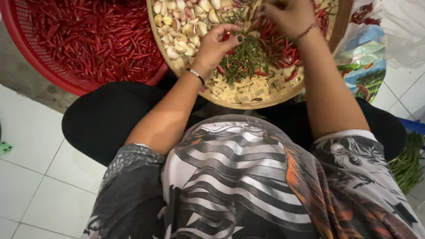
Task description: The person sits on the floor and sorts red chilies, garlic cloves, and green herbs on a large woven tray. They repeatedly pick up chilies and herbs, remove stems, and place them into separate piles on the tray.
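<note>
Left hand (215, 43): forearm runs up from the lap over the near rim of the tray (248, 104), wrist bent, palm turned down. Thumb and forefinger are pinched on a red chilli (226, 36); the other fingers curl loosely. A bracelet (195, 75) sits on the wrist.

Right hand (287, 17): forearm reaches further across the tray, fingers bunched and pointing down into the loose chillies (276, 46). The fingertips are partly cut off by the upper edge of the frame, so whether they grip anything cannot be told.

Tray contents: garlic (183, 26) on the left side, a heap of green stems (245, 59) in the middle just beside the left hand, red chillies on the right. The pinched chilli is above the stem heap, near the garlic.

A red basket (31, 53) full of chillies lies to the left of the tray, its far part out of frame. A plastic bag (365, 62) lies to the right, contents unclear. The tray's far half is cut off.
</note>
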